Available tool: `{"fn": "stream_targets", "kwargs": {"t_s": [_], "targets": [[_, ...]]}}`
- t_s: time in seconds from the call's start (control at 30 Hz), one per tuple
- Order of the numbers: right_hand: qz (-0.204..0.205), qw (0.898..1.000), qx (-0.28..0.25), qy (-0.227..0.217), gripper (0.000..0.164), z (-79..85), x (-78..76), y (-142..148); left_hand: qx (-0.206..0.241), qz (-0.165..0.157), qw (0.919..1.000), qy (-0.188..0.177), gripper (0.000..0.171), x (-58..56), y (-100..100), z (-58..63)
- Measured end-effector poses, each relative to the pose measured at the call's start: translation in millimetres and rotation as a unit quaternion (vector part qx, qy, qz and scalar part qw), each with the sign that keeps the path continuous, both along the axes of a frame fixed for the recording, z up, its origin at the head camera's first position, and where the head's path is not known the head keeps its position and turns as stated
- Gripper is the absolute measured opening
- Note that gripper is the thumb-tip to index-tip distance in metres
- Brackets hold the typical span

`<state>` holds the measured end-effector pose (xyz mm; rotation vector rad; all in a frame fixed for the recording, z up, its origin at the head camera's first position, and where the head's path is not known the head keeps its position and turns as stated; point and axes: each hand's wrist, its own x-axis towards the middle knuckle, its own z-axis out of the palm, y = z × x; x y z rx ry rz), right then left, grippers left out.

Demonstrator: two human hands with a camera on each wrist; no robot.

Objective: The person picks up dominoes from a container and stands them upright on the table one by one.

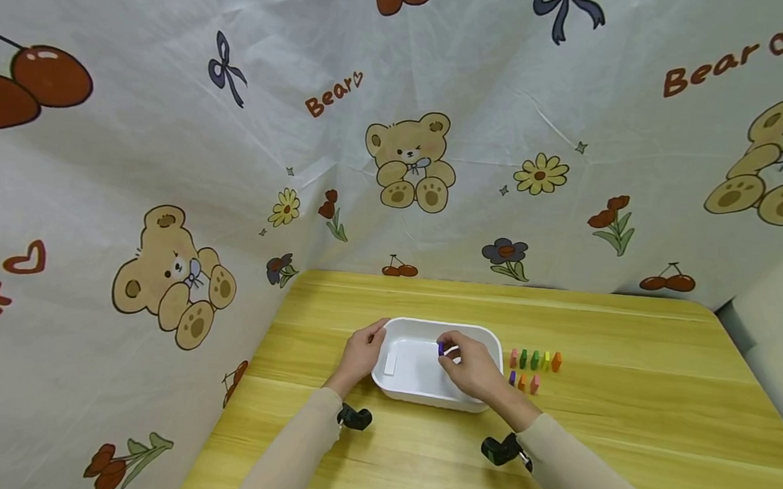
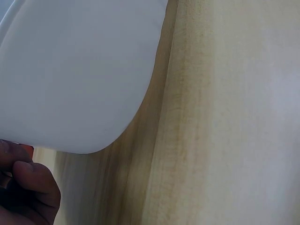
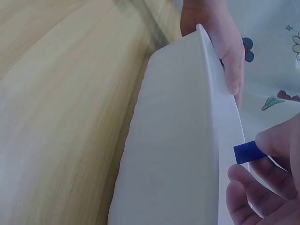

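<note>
A white rectangular tub (image 1: 416,379) stands on the wooden table. My left hand (image 1: 360,354) grips its left end by the rim; in the left wrist view the curled fingers (image 2: 37,185) lie against the outside of that end. Over the tub's right half, my right hand (image 1: 474,368) pinches a small dark blue block (image 3: 248,152) between thumb and fingers, above the tub's floor. Inside the tub at the left lies a flat white rectangular piece (image 1: 390,365).
Right of the tub, small colored blocks stand in two rows: several in the back row, including a yellow block (image 1: 546,361), and three in front, including a pink block (image 1: 535,384). A bear-print cloth (image 1: 485,77) hangs behind and along the left of the table (image 1: 659,415).
</note>
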<state>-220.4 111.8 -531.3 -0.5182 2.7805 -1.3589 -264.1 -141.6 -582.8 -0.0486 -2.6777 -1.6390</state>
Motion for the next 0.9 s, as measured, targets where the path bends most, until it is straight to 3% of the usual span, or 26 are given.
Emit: {"fn": "stream_targets", "kwargs": {"t_s": [0.9], "targets": [[-0.036, 0.999, -0.018, -0.016, 0.028, 2.3, 6.2, 26, -0.002, -0.009, 1.0, 0.0, 0.04, 0.0, -2, -2.9]]}}
